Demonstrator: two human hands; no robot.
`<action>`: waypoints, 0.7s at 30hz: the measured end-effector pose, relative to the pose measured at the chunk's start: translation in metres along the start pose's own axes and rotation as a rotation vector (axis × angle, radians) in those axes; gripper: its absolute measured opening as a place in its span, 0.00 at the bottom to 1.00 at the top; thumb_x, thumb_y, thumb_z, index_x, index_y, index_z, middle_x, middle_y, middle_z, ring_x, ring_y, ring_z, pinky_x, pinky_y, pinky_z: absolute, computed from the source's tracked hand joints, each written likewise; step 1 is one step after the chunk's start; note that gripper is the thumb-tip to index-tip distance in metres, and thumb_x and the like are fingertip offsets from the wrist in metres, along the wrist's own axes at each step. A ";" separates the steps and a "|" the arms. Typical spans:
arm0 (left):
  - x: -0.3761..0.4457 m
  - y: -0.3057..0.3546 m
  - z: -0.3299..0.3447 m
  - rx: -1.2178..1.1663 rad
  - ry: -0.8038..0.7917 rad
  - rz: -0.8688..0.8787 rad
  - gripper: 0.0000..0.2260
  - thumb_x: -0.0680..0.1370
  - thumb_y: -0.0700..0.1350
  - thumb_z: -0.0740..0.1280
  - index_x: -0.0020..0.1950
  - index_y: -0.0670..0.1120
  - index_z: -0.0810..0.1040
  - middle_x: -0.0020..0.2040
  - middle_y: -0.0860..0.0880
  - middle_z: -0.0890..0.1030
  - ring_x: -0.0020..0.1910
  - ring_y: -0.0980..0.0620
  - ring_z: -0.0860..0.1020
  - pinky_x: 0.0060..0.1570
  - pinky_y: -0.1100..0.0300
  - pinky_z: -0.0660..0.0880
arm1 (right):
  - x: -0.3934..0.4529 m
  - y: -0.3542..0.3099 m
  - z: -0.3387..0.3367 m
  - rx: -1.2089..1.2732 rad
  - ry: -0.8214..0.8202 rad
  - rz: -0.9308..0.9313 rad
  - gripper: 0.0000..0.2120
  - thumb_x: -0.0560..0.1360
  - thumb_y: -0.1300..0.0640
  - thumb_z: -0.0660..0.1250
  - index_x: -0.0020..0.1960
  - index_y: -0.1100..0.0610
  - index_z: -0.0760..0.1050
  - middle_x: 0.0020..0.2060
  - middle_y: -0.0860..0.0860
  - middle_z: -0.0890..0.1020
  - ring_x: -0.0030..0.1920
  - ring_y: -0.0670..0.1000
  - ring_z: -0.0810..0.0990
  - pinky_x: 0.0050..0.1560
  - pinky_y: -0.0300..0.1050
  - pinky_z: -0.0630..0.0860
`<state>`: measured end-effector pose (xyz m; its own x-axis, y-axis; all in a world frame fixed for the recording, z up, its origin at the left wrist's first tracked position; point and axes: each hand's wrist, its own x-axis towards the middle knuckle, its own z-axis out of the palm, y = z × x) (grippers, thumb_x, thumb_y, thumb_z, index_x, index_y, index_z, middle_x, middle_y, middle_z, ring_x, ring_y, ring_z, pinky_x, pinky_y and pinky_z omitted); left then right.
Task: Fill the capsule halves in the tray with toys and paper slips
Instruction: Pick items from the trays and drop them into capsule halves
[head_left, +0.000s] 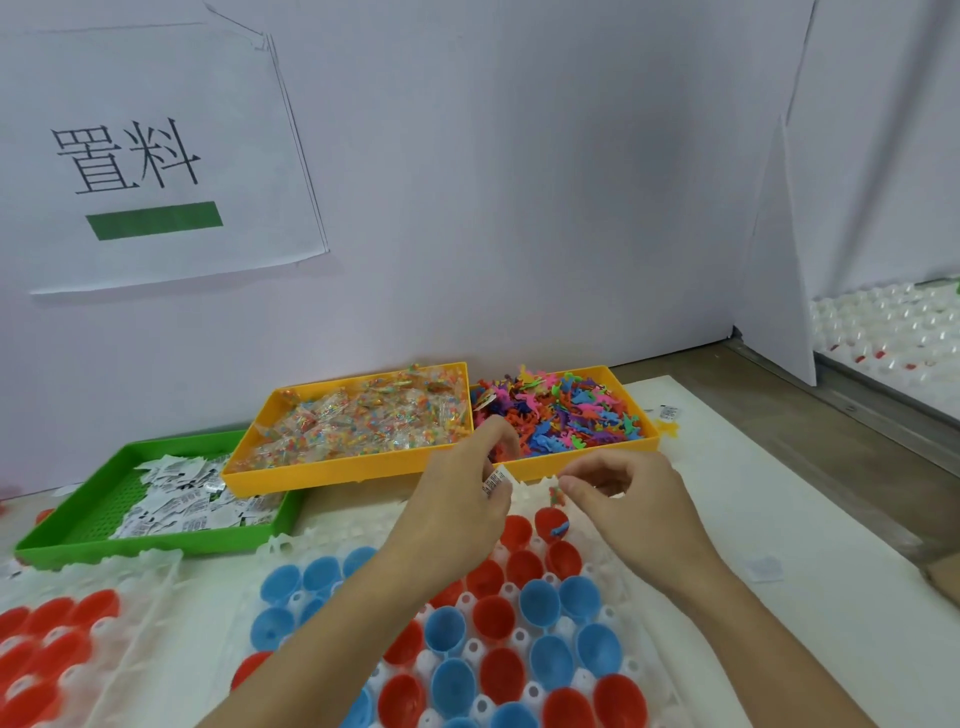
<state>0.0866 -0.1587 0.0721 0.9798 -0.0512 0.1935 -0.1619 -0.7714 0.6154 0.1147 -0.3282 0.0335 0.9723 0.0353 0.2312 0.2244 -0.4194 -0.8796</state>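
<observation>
A white plastic tray (363, 530) in front of me holds red capsule halves (501, 675) and blue capsule halves (540, 603). My left hand (462, 493) holds a folded paper slip (496, 480) in its curled fingers above the tray's far edge. My right hand (623, 493) pinches a small packet of coloured beads (556, 496) just above a red half (550, 522) that has a small blue toy in it. The two hands are close together, a few centimetres apart.
A green tray (78, 540) with paper slips sits at the left. Two yellow trays stand behind: one (332, 467) with bead packets, one (597, 465) with small coloured toys. A second capsule tray (130, 597) lies at bottom left. A white wall stands close behind.
</observation>
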 end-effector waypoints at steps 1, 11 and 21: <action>-0.001 0.001 0.001 0.023 0.005 0.009 0.11 0.80 0.38 0.64 0.48 0.56 0.73 0.41 0.48 0.78 0.35 0.52 0.77 0.34 0.64 0.73 | 0.001 0.000 -0.001 0.022 0.018 0.013 0.05 0.75 0.58 0.73 0.43 0.49 0.83 0.38 0.42 0.84 0.42 0.39 0.81 0.39 0.29 0.75; 0.002 0.021 0.018 0.081 0.139 0.023 0.09 0.81 0.41 0.65 0.58 0.49 0.82 0.56 0.53 0.81 0.48 0.60 0.74 0.38 0.79 0.67 | 0.000 -0.004 -0.004 0.232 0.013 0.020 0.08 0.75 0.63 0.72 0.42 0.51 0.83 0.35 0.45 0.85 0.36 0.45 0.84 0.36 0.34 0.78; 0.003 0.028 0.018 0.049 0.025 0.059 0.08 0.80 0.42 0.67 0.56 0.50 0.83 0.52 0.54 0.82 0.47 0.57 0.77 0.47 0.69 0.74 | 0.000 -0.003 -0.003 0.267 -0.084 -0.010 0.14 0.77 0.70 0.66 0.41 0.52 0.81 0.34 0.45 0.83 0.36 0.43 0.81 0.37 0.31 0.76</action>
<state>0.0871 -0.1922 0.0763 0.9653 -0.0819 0.2480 -0.2126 -0.7977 0.5644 0.1136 -0.3299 0.0377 0.9694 0.1184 0.2149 0.2326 -0.1647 -0.9585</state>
